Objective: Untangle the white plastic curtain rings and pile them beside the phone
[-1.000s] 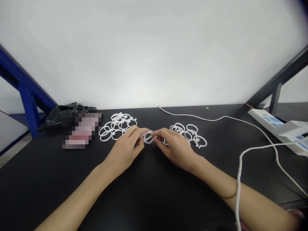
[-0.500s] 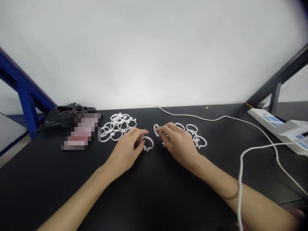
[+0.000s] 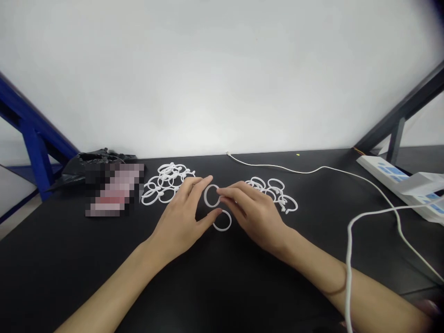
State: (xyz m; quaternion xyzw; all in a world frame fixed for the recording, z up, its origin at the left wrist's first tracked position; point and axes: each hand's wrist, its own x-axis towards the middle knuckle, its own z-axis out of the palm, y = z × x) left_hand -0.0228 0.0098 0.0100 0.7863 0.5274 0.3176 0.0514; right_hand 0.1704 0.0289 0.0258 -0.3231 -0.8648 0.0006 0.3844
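My right hand (image 3: pixel 255 210) pinches a white plastic ring (image 3: pixel 205 198), which looks like a curtain ring, between thumb and fingertips. This ring stands upright in the space between my hands. My left hand (image 3: pixel 182 212) is open, its thumb and fingers spread apart around the near side of that ring. Just below, a second white ring (image 3: pixel 230 223) is at my left thumb tip; whether the thumb touches it, I cannot tell. To the left lies a heap of white rings (image 3: pixel 168 188), partly covered by my left fingers. More white rings (image 3: pixel 290 203) lie beyond my right hand.
On the black table (image 3: pixel 222 282), a pixelated pink item (image 3: pixel 116 187) lies at left beside a black plastic bag (image 3: pixel 74 169). At right is a white power strip (image 3: pixel 388 171). A white cable (image 3: pixel 348 259) hangs across my right forearm; another cable (image 3: pixel 277 167) runs along the back.
My left hand has opened, and the ring it held is now below its thumb. My right hand has brought its ring left and turned it to face me.
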